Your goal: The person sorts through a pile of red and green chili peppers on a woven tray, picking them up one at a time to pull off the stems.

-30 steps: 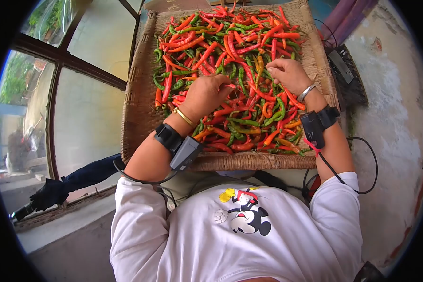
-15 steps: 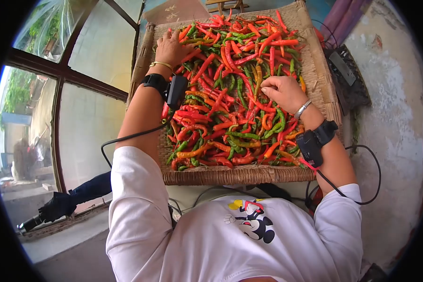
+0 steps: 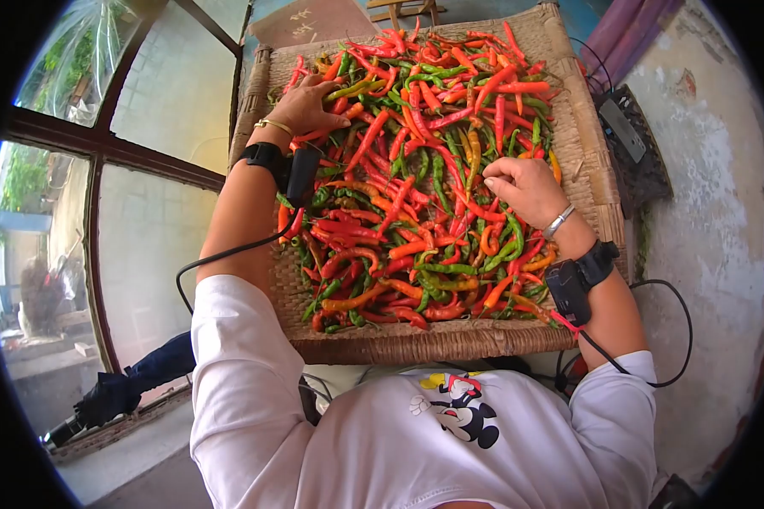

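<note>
Red, green and orange chili peppers (image 3: 416,212) lie heaped over a woven tray (image 3: 416,342). My left hand (image 3: 308,107) rests at the upper left of the heap, fingers spread over the peppers and partly among them, with nothing visibly gripped. Over the right part of the heap, my right hand (image 3: 528,188) has its fingers curled and the thumb pressed to the index finger. Beside its fingertips lies a yellowish-brown pepper (image 3: 474,157); whether anything small is in the pinch is hidden.
A window frame (image 3: 102,144) stands at the left, with a dark folded umbrella (image 3: 157,360) below it. To the right are a black bag (image 3: 632,136) and a worn wall (image 3: 705,212). Cables run from both wrist devices. A wooden stool (image 3: 405,12) is beyond the tray.
My left hand has moved left and down, its thumb now extended to the right. My right hand has shifted slightly right and down, along with the tray in view.
</note>
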Available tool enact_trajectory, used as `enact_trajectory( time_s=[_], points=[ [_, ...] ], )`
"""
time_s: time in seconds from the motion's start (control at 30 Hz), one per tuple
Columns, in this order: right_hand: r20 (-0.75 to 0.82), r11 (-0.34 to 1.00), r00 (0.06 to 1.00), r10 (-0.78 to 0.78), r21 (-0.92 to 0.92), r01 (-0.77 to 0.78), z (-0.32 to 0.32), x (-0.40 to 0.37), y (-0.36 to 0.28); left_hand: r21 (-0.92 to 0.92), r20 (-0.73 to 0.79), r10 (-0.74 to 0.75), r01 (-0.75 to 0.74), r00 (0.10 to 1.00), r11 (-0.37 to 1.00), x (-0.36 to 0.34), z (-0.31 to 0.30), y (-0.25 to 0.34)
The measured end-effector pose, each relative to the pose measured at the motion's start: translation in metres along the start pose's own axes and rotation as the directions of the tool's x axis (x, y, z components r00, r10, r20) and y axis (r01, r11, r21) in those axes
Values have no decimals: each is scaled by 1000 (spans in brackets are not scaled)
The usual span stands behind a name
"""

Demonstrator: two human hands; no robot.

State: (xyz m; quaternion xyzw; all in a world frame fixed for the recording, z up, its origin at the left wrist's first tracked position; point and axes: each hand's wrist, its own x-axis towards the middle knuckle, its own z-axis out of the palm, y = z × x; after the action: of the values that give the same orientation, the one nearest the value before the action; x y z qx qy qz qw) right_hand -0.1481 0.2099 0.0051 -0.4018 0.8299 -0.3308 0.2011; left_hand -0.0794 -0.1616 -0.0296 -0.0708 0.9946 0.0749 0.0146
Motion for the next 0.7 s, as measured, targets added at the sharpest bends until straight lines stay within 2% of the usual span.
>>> enact_trajectory(
  time_s=[0.07, 0.17, 0.23, 0.3, 0.5, 0.67, 0.7],
  points=[
    [1, 1000, 1000, 8, -2, -8, 1, 0, -1, -47, 41, 6, -4, 999, 999, -1, -1, 1],
    [1, 1000, 1000, 8, -4, -8, 2, 0, 1, 59, 25, -30, 28, 999, 998, 3, 8, 6],
    [2, 1000, 1000, -1, -1, 1, 1, 0, 2, 145, 35, -109, 103, 993, 984, 7, 11, 10],
    [9, 1000, 1000, 18, 22, -18, 1, 0, 2, 107, 53, -104, 98, 993, 989, 9, 10, 8],
    [4, 1000, 1000, -28, 11, 28, 1, 0, 1, 57, 77, 105, -110, 991, 992, -10, 3, 8],
    [38, 999, 998, -47, -8, 48, 5, 0, 6, 95, 128, 5, -17, 992, 995, -20, -3, 26],
    [37, 999, 998, -50, -13, 51, 5, 0, 7, 93, 61, 23, -28, 998, 995, -16, 10, 21]
  ],
)
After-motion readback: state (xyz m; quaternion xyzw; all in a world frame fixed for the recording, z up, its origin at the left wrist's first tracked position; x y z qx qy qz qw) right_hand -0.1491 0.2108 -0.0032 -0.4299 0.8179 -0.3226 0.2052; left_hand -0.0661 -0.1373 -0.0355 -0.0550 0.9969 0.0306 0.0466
